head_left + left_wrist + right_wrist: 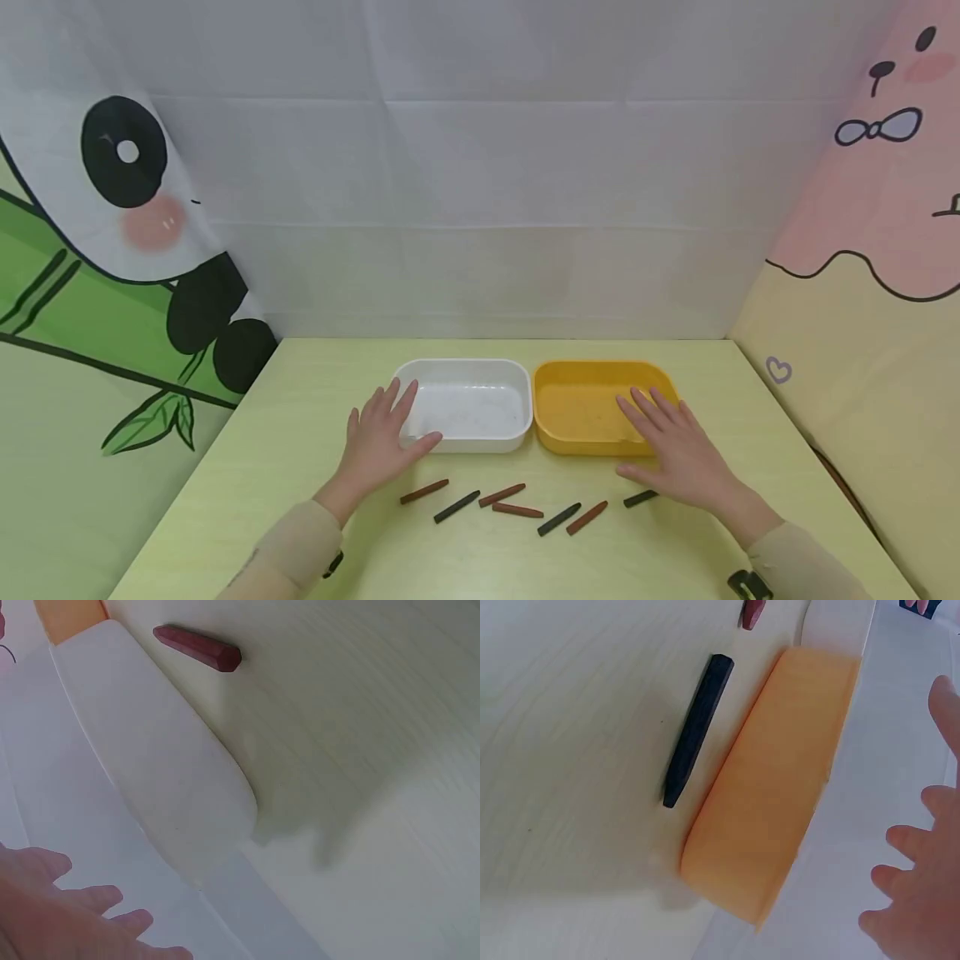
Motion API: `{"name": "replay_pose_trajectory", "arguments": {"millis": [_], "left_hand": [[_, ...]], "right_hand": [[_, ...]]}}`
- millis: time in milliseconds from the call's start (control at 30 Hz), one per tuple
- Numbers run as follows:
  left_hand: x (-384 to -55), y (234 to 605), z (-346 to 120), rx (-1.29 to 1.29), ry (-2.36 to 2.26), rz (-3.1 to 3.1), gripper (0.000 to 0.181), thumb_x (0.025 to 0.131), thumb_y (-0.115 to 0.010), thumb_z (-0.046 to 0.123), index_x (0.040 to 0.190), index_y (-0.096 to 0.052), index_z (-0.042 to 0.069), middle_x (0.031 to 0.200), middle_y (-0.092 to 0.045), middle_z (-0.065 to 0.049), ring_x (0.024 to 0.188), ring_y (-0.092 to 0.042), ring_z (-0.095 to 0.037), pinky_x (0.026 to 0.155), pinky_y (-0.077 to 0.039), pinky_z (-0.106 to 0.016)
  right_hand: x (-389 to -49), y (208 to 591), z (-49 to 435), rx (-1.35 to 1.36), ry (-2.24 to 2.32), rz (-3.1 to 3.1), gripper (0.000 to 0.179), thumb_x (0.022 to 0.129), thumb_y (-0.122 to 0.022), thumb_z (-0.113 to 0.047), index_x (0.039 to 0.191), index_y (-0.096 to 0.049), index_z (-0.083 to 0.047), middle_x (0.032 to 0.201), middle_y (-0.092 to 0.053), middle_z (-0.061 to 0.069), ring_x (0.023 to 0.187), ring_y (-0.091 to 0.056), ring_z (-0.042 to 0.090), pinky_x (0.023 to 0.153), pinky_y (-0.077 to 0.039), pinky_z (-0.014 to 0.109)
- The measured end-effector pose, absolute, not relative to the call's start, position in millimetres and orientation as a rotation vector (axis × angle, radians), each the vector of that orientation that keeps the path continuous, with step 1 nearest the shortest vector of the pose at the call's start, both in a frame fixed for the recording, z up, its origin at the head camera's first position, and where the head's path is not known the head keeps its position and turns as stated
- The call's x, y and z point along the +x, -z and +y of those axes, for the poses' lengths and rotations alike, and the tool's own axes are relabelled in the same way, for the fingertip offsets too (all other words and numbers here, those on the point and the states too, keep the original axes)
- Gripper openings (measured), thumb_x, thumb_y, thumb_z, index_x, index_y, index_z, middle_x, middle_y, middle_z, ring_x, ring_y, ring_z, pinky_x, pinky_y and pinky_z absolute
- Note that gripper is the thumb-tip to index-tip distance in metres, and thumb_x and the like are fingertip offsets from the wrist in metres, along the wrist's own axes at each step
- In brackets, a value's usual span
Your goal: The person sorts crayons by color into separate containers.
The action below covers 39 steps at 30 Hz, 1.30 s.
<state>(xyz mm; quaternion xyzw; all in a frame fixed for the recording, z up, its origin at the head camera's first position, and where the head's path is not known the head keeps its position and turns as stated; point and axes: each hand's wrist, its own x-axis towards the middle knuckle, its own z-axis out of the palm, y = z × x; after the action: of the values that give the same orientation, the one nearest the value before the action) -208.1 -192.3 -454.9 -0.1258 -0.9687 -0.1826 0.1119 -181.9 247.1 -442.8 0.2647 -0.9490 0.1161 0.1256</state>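
Observation:
My left hand (378, 442) hovers with fingers spread over the left end of a white tray (472, 408). Over the right end of a yellow-orange tray (581, 408), my right hand (678, 454) is likewise spread and holds nothing. In front of the trays lie several crayons, brownish-red and black. A brownish-red crayon (424, 492) is nearest the left hand; in the left wrist view a dark red crayon (197, 648) lies alongside the white tray. Partly covered by the right hand in the head view is a black crayon (640, 498), seen whole in the right wrist view.
The two trays stand side by side toward the back of the pale yellow table (337, 367). A white cloth (480, 208) hangs behind it. Printed panels with a panda (123, 154) and a pink figure (885, 183) flank the left and right sides.

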Motion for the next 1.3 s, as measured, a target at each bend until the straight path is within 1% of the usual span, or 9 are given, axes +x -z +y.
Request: {"name": "replay_pose_trajectory", "arguments": {"millis": [133,267,400,567,733,833,967,1167,1300], "left_hand": [[-213.9,453.9,-197.5,-0.357,0.614,-2.801,0.091,0.087,-0.067,0.055,0.155,-0.032,0.006,0.156,-0.03,-0.023,0.139,-0.029,-0.048,0.108,-0.023,-0.069],[-217.6,449.4,-201.7,-0.325,0.747,-2.769,0.092,0.086,-0.07,0.053,0.153,-0.034,0.001,0.155,-0.033,-0.025,0.138,-0.032,-0.047,0.109,-0.028,-0.065],[-220.2,445.2,-207.0,-0.253,0.946,-2.75,0.096,0.082,-0.075,0.053,0.153,-0.035,0.002,0.154,-0.034,-0.023,0.139,-0.031,-0.044,0.11,-0.028,-0.062],[-225.9,443.6,-215.6,-0.144,1.145,-2.782,0.102,0.079,-0.078,0.054,0.156,-0.03,0.007,0.156,-0.032,-0.02,0.142,-0.028,-0.041,0.112,-0.027,-0.06],[-229.5,443.7,-224.7,-0.071,1.343,-2.8,0.101,0.081,-0.079,0.05,0.158,-0.026,0.011,0.158,-0.029,-0.018,0.14,-0.033,-0.04,0.108,-0.035,-0.06],[-233.5,446.2,-231.4,-0.05,1.453,-2.787,0.101,0.082,-0.079,0.047,0.159,-0.023,0.012,0.16,-0.027,-0.014,0.14,-0.034,-0.039,0.107,-0.037,-0.059],[-241.9,450.4,-241.5,-0.037,1.57,-2.774,0.101,0.082,-0.08,0.043,0.159,-0.022,0.014,0.158,-0.03,-0.016,0.14,-0.035,-0.039,0.108,-0.037,-0.056],[-254.8,456.1,-255.5,-0.068,1.656,-2.8,0.095,0.088,-0.077,0.034,0.159,-0.02,0.009,0.154,-0.034,-0.024,0.136,-0.039,-0.042,0.107,-0.039,-0.055],[-260.9,462.1,-263.4,-0.065,1.847,-2.74,0.09,0.089,-0.076,0.024,0.158,-0.021,0.007,0.153,-0.034,-0.027,0.132,-0.046,-0.041,0.102,-0.046,-0.05]], "right_hand": [[-181.3,445.9,255.9,0.785,-0.344,-2.691,0.095,0.082,-0.074,-0.053,0.156,-0.031,-0.013,0.156,-0.034,0.02,0.142,-0.026,0.045,0.116,-0.012,0.063],[-181.1,447.8,264.0,0.818,-0.387,-2.602,0.097,0.077,-0.081,-0.046,0.156,-0.033,-0.014,0.154,-0.038,0.018,0.14,-0.032,0.042,0.121,-0.006,0.048],[-180.5,448.8,269.7,0.861,-0.431,-2.527,0.099,0.071,-0.087,-0.038,0.153,-0.038,-0.011,0.151,-0.043,0.016,0.138,-0.036,0.039,0.121,-0.004,0.031],[-178.0,452.3,277.4,0.893,-0.531,-2.477,0.096,0.068,-0.088,-0.034,0.15,-0.044,-0.011,0.149,-0.046,0.013,0.139,-0.038,0.03,0.118,-0.01,0.023],[-176.4,457.6,286.2,0.943,-0.631,-2.427,0.091,0.068,-0.088,-0.033,0.147,-0.049,-0.011,0.147,-0.049,0.012,0.14,-0.037,0.019,0.116,-0.013,0.018],[-175.0,460.6,290.6,0.951,-0.678,-2.412,0.092,0.065,-0.09,-0.025,0.146,-0.05,-0.009,0.146,-0.051,0.01,0.14,-0.036,0.011,0.114,-0.016,0.015],[-172.8,466.2,296.0,0.965,-0.758,-2.413,0.093,0.061,-0.092,-0.014,0.144,-0.052,-0.008,0.145,-0.052,0.007,0.137,-0.034,0.002,0.111,-0.02,0.011],[-170.3,480.4,302.8,1.029,-0.896,-2.438,0.086,0.065,-0.091,-0.007,0.142,-0.054,-0.008,0.143,-0.055,0.001,0.133,-0.038,0.0,0.108,-0.025,0.01],[-170.3,492.4,306.8,1.049,-0.944,-2.452,0.08,0.068,-0.089,-0.009,0.141,-0.056,-0.009,0.14,-0.057,-0.001,0.132,-0.041,0.002,0.108,-0.025,0.011]]}}
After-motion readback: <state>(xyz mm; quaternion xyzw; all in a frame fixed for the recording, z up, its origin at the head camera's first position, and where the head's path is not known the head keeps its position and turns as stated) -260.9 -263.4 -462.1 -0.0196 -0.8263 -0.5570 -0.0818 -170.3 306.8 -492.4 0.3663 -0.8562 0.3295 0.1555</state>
